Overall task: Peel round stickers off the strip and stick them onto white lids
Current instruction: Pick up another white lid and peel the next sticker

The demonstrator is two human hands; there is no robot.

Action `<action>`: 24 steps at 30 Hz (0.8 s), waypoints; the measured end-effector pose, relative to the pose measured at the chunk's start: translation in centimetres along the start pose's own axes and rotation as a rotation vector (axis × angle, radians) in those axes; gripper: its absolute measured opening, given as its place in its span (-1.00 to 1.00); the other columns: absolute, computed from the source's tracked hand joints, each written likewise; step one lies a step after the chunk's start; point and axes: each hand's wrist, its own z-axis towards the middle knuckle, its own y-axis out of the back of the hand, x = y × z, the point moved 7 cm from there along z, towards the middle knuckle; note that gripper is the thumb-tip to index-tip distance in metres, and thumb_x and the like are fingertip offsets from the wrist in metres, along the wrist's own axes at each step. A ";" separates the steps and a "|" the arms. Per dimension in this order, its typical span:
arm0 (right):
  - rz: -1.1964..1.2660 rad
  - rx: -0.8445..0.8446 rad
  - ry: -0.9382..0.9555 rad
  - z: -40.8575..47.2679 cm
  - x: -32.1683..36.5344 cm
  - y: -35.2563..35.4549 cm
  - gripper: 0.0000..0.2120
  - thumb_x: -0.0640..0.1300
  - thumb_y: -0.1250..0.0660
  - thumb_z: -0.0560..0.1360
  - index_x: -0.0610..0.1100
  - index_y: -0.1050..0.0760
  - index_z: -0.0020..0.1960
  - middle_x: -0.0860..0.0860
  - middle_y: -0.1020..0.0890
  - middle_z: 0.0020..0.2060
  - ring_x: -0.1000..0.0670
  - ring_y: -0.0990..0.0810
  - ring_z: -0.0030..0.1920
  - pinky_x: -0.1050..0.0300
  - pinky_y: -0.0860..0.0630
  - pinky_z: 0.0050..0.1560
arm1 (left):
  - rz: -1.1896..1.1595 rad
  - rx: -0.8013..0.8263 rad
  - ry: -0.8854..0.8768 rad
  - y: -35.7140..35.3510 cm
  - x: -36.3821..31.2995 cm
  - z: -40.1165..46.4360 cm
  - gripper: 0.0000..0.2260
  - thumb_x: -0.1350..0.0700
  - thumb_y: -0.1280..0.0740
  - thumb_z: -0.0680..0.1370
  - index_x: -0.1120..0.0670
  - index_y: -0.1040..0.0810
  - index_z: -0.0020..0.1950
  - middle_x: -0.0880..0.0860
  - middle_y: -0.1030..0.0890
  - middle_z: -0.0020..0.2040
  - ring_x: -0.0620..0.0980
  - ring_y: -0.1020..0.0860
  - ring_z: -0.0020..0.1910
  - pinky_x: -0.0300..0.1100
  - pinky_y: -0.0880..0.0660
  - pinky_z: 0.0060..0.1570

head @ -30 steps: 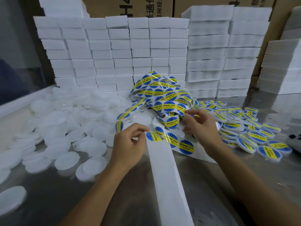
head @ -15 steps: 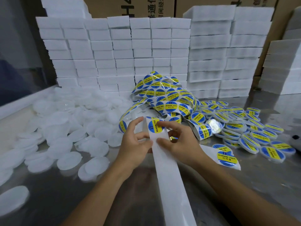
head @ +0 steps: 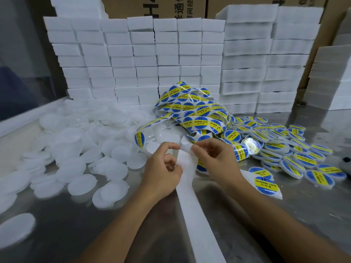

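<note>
from the head view, the left hand [head: 161, 172] and right hand [head: 213, 161] both pinch the white strip [head: 191, 196] at centre near. bare lids [head: 79, 154] lie left. the sticker could crease or tear if peeled unevenly.

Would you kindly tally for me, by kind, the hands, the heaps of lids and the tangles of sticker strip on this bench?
hands: 2, the left hand and the right hand
heaps of lids: 2, the plain white heap and the stickered heap
sticker strip, in a tangle: 1
Total: 5
</note>
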 end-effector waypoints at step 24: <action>-0.330 -0.071 0.014 1.6 -3.1 3.6 -0.41 -0.33 -0.36 0.49 -0.04 -0.32 0.46 0.08 -0.42 0.33 0.06 -0.61 0.03 0.03 -0.60 0.04 | 0.610 0.073 -0.132 -0.7 -0.1 -0.9 -0.56 0.04 -0.42 0.40 -0.17 -0.51 0.28 -0.07 -0.18 0.43 -0.05 -0.14 0.38 -0.08 -0.24 0.37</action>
